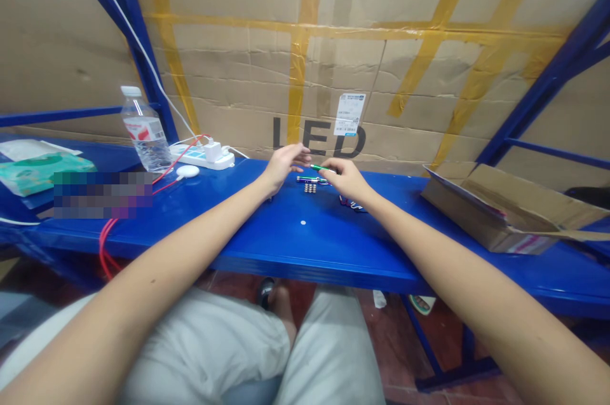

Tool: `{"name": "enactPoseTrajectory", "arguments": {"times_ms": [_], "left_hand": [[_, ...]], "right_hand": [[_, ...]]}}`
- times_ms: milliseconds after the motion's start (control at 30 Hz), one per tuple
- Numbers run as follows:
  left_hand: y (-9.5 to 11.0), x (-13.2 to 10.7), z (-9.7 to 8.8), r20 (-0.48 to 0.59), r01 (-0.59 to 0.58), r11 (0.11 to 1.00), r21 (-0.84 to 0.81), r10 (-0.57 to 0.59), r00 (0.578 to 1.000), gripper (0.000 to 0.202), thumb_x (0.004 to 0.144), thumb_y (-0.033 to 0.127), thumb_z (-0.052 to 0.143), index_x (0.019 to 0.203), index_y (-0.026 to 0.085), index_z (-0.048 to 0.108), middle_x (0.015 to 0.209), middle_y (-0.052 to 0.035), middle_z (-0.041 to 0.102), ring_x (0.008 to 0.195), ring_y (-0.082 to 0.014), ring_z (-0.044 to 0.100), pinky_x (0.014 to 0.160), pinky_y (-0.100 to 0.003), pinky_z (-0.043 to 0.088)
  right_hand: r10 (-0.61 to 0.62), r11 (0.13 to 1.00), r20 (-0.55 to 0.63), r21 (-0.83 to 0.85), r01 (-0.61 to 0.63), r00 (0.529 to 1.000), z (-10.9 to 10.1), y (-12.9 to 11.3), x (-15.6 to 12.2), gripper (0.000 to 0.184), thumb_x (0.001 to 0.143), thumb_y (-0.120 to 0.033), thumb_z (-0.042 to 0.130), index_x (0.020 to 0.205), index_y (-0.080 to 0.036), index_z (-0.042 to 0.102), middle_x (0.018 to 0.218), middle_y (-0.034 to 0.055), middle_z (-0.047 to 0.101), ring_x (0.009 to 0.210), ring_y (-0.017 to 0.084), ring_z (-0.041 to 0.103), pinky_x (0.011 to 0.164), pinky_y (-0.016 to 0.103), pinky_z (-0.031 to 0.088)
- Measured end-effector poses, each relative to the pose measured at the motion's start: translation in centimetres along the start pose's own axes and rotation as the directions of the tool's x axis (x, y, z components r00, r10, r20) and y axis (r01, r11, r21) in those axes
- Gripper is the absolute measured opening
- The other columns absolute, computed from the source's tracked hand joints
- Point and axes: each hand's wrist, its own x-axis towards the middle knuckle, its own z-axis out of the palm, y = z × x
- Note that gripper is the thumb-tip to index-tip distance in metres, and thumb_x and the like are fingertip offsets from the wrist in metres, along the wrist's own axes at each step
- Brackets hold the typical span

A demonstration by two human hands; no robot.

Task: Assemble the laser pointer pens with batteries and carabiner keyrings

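Observation:
My right hand [347,180] pinches a thin green pen-like stick [318,168] over the blue shelf [267,233]. My left hand [284,164] hovers just left of the stick's tip, fingers loosely curled, and I cannot see anything held in it. Below the stick lie a small purple-and-silver tube [307,179] and a cluster of tiny silver button cells [311,188]. Dark wire clips or rings [351,204] lie under my right wrist.
A water bottle [145,131], a white power strip with charger [204,155], a white puck [187,171] and red cables [107,233] are at left. An open cardboard box [500,208] sits at right. A taped cardboard wall stands behind.

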Motion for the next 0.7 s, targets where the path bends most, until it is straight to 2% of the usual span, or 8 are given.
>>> {"name": "enactPoseTrajectory", "arguments": {"times_ms": [100,200,333,400,467,533,633,700], "left_hand": [[-0.3,-0.2,0.5,0.100,-0.166,0.941,0.295,0.142,0.985,0.023,0.079,0.039,0.070,0.086,0.017,0.072,0.087,-0.0076,0.072,0.083,-0.0211,0.064,0.082,-0.036,0.048],[-0.1,-0.3,0.4,0.193,-0.248,0.875,0.416,0.182,0.964,0.016,0.079,0.031,0.068,0.085,0.018,0.073,0.086,-0.0059,0.073,0.081,-0.0201,0.062,0.082,-0.035,0.048],[-0.3,0.6,-0.7,0.170,-0.241,0.844,0.480,0.180,0.969,0.014,0.078,0.029,0.068,0.086,0.019,0.074,0.085,-0.0062,0.073,0.079,-0.0197,0.063,0.078,-0.035,0.048],[-0.8,1.5,-1.4,0.162,-0.230,0.824,0.518,0.169,0.972,0.012,0.076,0.027,0.069,0.083,0.019,0.074,0.084,-0.0069,0.073,0.080,-0.0208,0.064,0.078,-0.036,0.048],[-1.5,2.6,-1.9,0.172,-0.224,0.821,0.525,0.155,0.973,0.009,0.073,0.025,0.069,0.080,0.020,0.073,0.083,-0.0069,0.073,0.079,-0.0214,0.064,0.077,-0.036,0.047],[-2.2,3.9,-2.2,0.169,-0.207,0.832,0.515,0.138,0.976,0.007,0.069,0.021,0.070,0.076,0.021,0.073,0.079,-0.0063,0.073,0.076,-0.0212,0.063,0.076,-0.036,0.047],[-3.3,5.9,-2.4,0.140,-0.158,0.845,0.511,0.099,0.985,0.010,0.062,0.012,0.072,0.067,0.020,0.072,0.072,-0.0053,0.069,0.072,-0.0203,0.061,0.077,-0.036,0.045],[-4.1,6.9,-2.5,0.145,-0.119,0.847,0.518,0.050,0.988,0.014,0.059,0.006,0.070,0.059,0.020,0.069,0.065,-0.0038,0.065,0.069,-0.0198,0.059,0.077,-0.036,0.045]], "right_hand": [[-0.014,1.000,0.008,-0.018,0.014,1.000,0.1,0.3,0.0,0.021,0.080,-0.034,0.058,0.080,-0.015,0.068,0.078,0.0046,0.069,0.074,0.019,0.057,0.071,0.031,0.043],[-0.028,0.999,0.021,-0.020,0.028,0.999,0.2,0.8,0.0,0.021,0.080,-0.032,0.059,0.088,-0.015,0.070,0.086,0.0063,0.072,0.082,0.021,0.061,0.077,0.033,0.046],[0.039,0.996,0.026,0.075,-0.041,0.999,0.0,2.8,0.8,0.028,0.076,-0.022,0.061,0.102,-0.015,0.065,0.098,0.0086,0.071,0.087,0.020,0.064,0.082,0.036,0.050],[0.097,0.982,0.044,0.160,-0.103,0.994,-0.3,4.2,1.7,0.026,0.074,-0.018,0.061,0.100,-0.015,0.062,0.095,0.0084,0.070,0.085,0.020,0.065,0.081,0.036,0.052],[0.126,0.977,0.022,0.172,-0.128,0.992,-0.5,5.5,2.7,0.021,0.071,-0.017,0.063,0.092,-0.017,0.060,0.094,0.0070,0.069,0.084,0.019,0.064,0.080,0.036,0.052],[0.134,0.980,-0.007,0.146,-0.131,0.991,-0.5,6.6,3.7,0.016,0.070,-0.015,0.064,0.085,-0.017,0.061,0.089,0.0054,0.069,0.084,0.018,0.064,0.082,0.036,0.051],[0.153,0.988,-0.018,0.012,-0.153,0.988,-0.2,7.9,4.6,0.004,0.071,-0.015,0.065,0.075,-0.015,0.066,0.081,0.0056,0.069,0.081,0.019,0.063,0.083,0.037,0.050],[0.159,0.985,-0.011,-0.067,-0.159,0.987,0.1,8.5,4.7,0.005,0.073,-0.015,0.066,0.075,-0.015,0.070,0.080,0.0066,0.071,0.081,0.020,0.063,0.084,0.038,0.050]]}}
